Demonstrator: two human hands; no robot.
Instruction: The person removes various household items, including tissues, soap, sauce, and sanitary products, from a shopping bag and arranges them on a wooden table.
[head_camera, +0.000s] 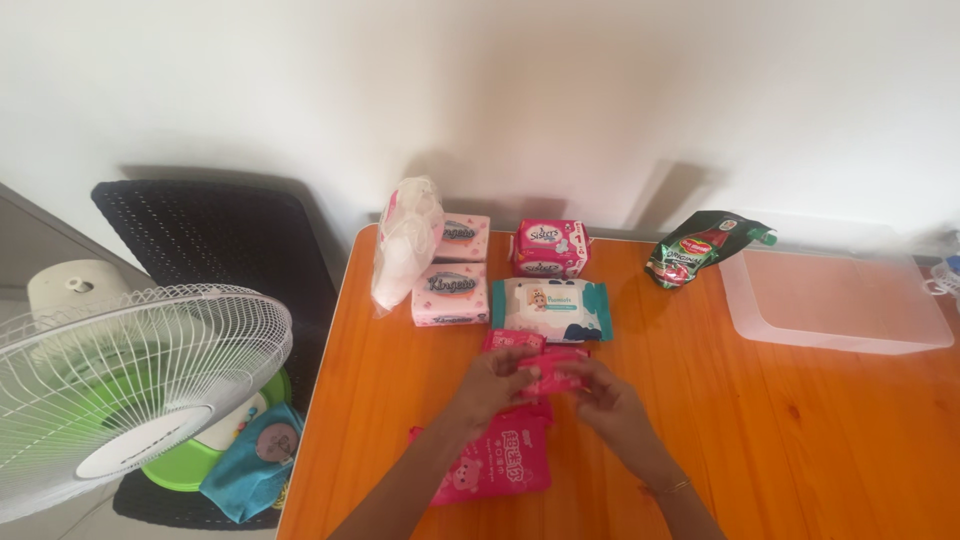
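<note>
Orange table, head view. Item 1: small pink packet — held above the table's near-centre, between both hands. L hand w/ fingers closed on packet's left end; R hand w/ fingers closed on its right end, thin bangle at wrist. Item 2: pink pouch bag w/ cartoon print, flat on table just under the hands, partly covered by L forearm. Item 3: another small pink packet, just behind L hand. Item 4: white-and-teal wipes pack, near, beyond the hands. Item 5: two pale pink packs, stacked, left of wipes; clear bag of white pads leaning beside them. Item 6: magenta pack at back. Item 7: green-red sauce pouch and clear plastic tray, far right, well apart from hands. Off table, left: white fan, black chair.
</note>
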